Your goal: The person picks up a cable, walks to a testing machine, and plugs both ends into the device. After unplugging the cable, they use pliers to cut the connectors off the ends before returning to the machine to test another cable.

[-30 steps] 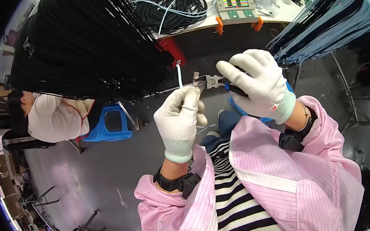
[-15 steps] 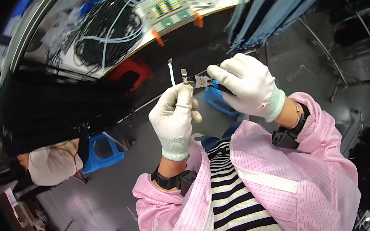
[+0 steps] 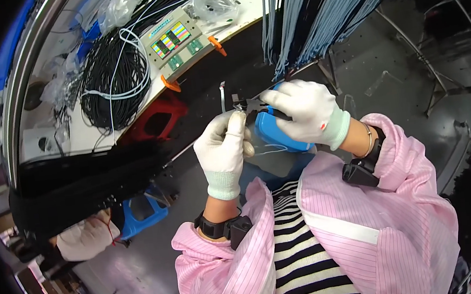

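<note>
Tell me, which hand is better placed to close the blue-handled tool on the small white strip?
Probably the right hand: it already grips the blue-handled tool, while the left hand pinches the white strip.

- Left hand [image 3: 224, 148], white-gloved, pinching thin white cable end [image 3: 223, 93] that sticks up above fingertips.
- Right hand [image 3: 304, 113], also gloved, gripping blue-handled cutter [image 3: 271, 128], jaws right at the pinch.
- Far left: workbench [image 3: 80, 133] with black cable coil [image 3: 115, 82], grey tester box [image 3: 174, 41].
- Far right: hanging blue-grey cable bundle [image 3: 319, 12].
</note>
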A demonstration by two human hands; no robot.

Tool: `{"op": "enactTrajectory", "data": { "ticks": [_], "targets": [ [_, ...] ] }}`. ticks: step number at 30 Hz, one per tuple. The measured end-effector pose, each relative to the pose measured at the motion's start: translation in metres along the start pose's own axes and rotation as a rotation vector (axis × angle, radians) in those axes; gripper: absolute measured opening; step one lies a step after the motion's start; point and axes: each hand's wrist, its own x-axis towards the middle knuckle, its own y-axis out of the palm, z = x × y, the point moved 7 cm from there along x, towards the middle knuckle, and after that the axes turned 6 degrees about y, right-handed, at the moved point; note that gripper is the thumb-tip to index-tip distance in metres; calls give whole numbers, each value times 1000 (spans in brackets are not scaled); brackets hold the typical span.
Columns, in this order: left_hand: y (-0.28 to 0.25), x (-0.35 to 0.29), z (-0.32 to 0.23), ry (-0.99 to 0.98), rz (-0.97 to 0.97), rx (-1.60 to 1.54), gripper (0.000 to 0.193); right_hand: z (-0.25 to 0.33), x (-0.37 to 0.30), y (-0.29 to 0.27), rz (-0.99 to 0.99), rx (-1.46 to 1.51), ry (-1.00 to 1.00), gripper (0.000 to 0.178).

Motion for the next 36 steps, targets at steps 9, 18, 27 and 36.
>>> {"op": "enactTrajectory", "data": {
  "ticks": [9,18,27,36],
  "targets": [
    [-62,83,24,-96,129,-53,19,-130,68,88,-21,752,995,22],
    [-49,95,72,-28,-35,-72,21,-281,190,138,-293,-486,734,53],
    [-19,108,78,-42,-118,16,21,-327,208,156,-122,-486,359,38],
    [-4,133,77,-96,-73,20,22,-358,-140,254,312,-80,758,44]
  ]
}}
